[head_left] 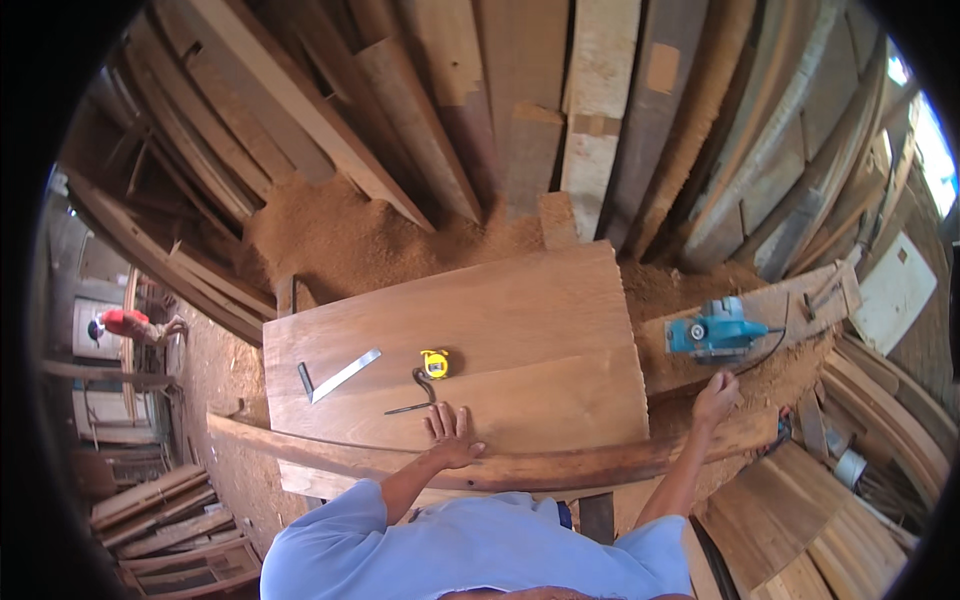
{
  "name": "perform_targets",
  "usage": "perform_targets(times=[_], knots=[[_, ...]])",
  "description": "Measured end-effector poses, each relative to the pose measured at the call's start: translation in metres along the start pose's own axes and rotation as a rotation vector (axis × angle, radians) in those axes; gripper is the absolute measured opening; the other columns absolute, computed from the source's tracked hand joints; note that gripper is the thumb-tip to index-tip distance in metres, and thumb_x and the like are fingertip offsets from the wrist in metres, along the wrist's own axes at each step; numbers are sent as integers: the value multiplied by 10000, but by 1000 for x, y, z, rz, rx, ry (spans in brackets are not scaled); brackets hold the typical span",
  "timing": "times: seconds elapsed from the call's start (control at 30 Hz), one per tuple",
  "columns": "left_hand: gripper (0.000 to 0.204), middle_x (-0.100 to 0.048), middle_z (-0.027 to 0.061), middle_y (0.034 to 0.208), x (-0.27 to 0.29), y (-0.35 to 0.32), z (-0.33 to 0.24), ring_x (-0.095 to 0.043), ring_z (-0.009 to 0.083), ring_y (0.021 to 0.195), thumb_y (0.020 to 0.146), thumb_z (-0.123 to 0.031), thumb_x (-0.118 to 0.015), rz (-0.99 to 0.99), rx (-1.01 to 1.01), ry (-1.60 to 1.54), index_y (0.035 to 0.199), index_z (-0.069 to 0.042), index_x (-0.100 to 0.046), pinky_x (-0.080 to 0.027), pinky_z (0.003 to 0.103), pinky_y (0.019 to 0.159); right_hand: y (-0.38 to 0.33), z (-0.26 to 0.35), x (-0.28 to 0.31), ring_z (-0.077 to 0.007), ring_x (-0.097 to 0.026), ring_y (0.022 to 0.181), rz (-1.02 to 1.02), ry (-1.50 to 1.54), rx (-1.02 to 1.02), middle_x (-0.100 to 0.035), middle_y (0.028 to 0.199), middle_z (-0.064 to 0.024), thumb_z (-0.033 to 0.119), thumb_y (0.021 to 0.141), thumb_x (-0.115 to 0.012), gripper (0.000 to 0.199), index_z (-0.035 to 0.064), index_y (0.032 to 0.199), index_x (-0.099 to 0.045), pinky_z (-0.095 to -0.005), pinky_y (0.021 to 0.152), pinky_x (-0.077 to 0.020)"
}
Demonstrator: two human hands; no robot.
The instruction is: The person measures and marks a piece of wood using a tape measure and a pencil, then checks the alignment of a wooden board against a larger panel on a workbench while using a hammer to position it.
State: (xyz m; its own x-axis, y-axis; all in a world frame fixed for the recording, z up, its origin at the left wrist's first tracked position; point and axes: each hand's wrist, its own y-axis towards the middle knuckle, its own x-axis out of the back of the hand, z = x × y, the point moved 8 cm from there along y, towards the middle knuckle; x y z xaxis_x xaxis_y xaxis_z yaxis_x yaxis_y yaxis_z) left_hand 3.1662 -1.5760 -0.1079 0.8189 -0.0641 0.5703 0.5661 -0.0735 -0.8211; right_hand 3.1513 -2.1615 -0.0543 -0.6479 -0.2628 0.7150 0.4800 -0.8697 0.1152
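Your left hand (pixel 453 440) lies spread and palm down on the near part of the broad, light-brown wooden panel (pixel 520 345), just beyond the long, narrow reddish-brown timber (pixel 560 470). Your right hand (pixel 716 396) has its fingers curled, near the blue power planer (pixel 715 332) and its dark cord (pixel 768 352); you cannot tell from this view whether it pinches the cord.

To steady the panel well, press evenly through that flat left palm, and hold the cord clear of the planer's base. Any line with the square should go best with its dark arm snug against a straight edge.

Count one panel before you, one silver-bladed square with a dark arm (pixel 345 378), one yellow tape measure (pixel 435 364), one thin dark stick-like piece (pixel 408 409) and one planer. Upright boards (pixel 600 110) beyond overlap too much to count surely.
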Motion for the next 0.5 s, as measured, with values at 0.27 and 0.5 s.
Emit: perform_targets(times=[0.27,0.5], knots=[[1004,209,357,1532,-7,-3,-1,258,541,1394,890,-656,-456,-119,-58,-81,1562,-91,29,101,683,1099,-114,31,-78,-421,-535,1109,292,-199,119,-574,1212,-240,255,908,-616,412,-31,1199,-563,-483,986,-420],[939,131,324,1570,-2,-4,-9,191,530,1425,901,-613,-466,-310,-148,-144,1574,-131,-23,95,681,1104,-167,74,-91,-375,-336,1357,421,-657,168,-290,1525,-187,357,908,-620,719,17,1465,-317,-483,1098,-339]])
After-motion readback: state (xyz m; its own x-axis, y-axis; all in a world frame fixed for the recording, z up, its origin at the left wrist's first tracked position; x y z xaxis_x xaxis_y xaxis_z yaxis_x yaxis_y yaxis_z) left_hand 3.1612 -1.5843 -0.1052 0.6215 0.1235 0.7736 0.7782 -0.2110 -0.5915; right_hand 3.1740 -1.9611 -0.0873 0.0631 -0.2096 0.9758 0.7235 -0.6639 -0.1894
